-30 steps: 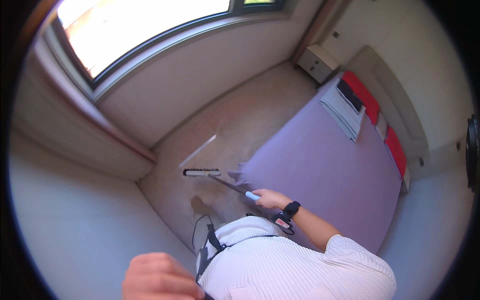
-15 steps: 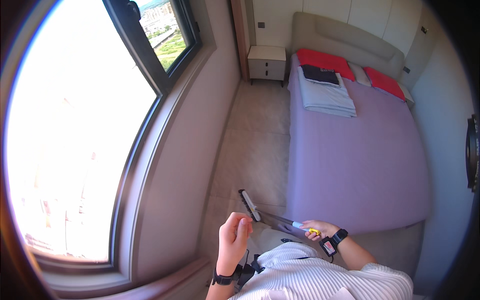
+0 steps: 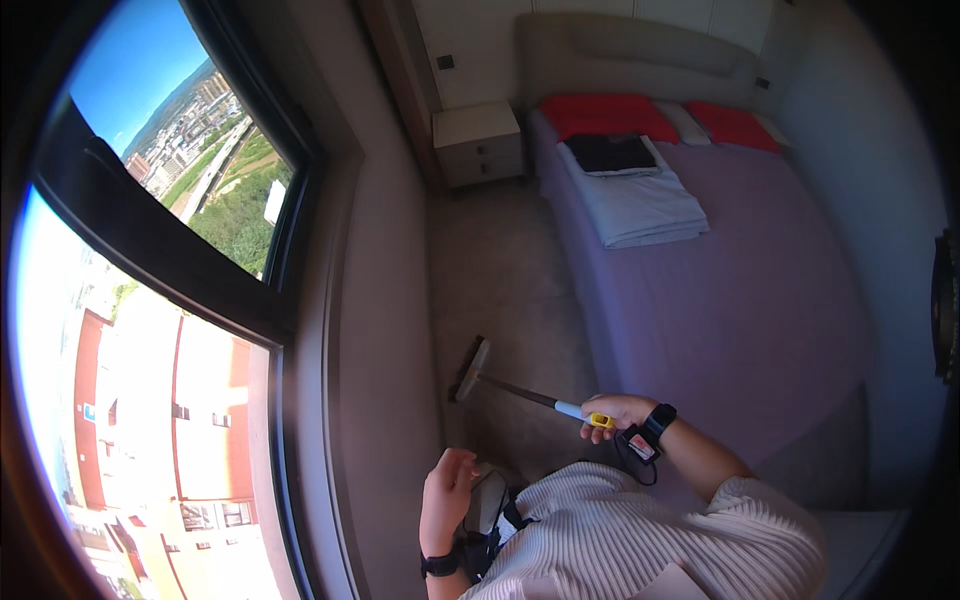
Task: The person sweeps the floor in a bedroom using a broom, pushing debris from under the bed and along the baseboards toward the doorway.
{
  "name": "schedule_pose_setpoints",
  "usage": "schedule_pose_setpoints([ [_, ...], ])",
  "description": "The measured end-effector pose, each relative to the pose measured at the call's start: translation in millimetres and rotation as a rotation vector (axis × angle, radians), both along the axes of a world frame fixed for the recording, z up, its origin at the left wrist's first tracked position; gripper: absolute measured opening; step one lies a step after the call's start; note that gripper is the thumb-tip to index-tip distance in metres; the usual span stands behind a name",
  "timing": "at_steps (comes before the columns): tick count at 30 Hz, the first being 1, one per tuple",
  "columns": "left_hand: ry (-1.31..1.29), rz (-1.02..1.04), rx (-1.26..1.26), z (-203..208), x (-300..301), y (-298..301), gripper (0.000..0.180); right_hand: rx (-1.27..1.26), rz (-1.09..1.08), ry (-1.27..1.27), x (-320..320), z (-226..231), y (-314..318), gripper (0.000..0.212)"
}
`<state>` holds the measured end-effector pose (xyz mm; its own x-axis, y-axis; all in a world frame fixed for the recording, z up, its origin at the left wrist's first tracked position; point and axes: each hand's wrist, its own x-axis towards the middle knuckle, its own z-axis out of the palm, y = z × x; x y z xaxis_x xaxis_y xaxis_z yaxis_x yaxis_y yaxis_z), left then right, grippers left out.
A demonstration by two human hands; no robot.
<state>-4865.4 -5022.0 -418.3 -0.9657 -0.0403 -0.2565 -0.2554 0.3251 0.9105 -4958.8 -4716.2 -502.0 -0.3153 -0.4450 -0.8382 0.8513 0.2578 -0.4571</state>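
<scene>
A ribbed shirt (image 3: pixel 650 530) is seen nearest, at five o'clock in the view. The left hand (image 3: pixel 450 485) is raised just past six o'clock, apart from the broom (image 3: pixel 535 396); its fingers appear loosely curled, though how far they are closed cannot be told from this angle. A dark band (image 3: pixel 441 565) is worn on that wrist.

Between four and five o'clock, the broom's handle is gripped by the right hand (image 3: pixel 612 412), its fingers wrapped around the end by a yellow part (image 3: pixel 601 420). A watch (image 3: pixel 660 420) is worn there, and a small box (image 3: pixel 641 444) with a cable is hung beside it. From this hand the handle is pointed toward ten o'clock, past its pale blue sleeve (image 3: pixel 568 409), to the brush head (image 3: pixel 472 370), which is held low over the floor (image 3: pixel 500 240) between wall (image 3: pixel 385 330) and bed (image 3: pixel 740 290).

At nine o'clock the wall is broken by a window (image 3: pixel 180 265). At two o'clock a folded blanket (image 3: pixel 650 215) is laid on the bed, topped by a black cloth (image 3: pixel 610 154). Farther off, red pillows (image 3: pixel 605 116) are set against the headboard (image 3: pixel 640 55) at one o'clock, and a nightstand (image 3: pixel 478 145) is placed at twelve.
</scene>
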Motion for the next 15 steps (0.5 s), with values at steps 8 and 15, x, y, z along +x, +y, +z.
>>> schedule_pose_setpoints([
  [8,-0.074,-0.354,-0.002,-47.2,-379.2,-94.4,0.014,0.136,-0.133,-0.025,-230.8,-34.5,-120.0,0.026],
  [15,-0.208,-0.579,0.138,-156.5,-678.4,-26.7,0.015,0.356,-0.148,0.149,-427.7,-11.4,-64.7,0.023],
])
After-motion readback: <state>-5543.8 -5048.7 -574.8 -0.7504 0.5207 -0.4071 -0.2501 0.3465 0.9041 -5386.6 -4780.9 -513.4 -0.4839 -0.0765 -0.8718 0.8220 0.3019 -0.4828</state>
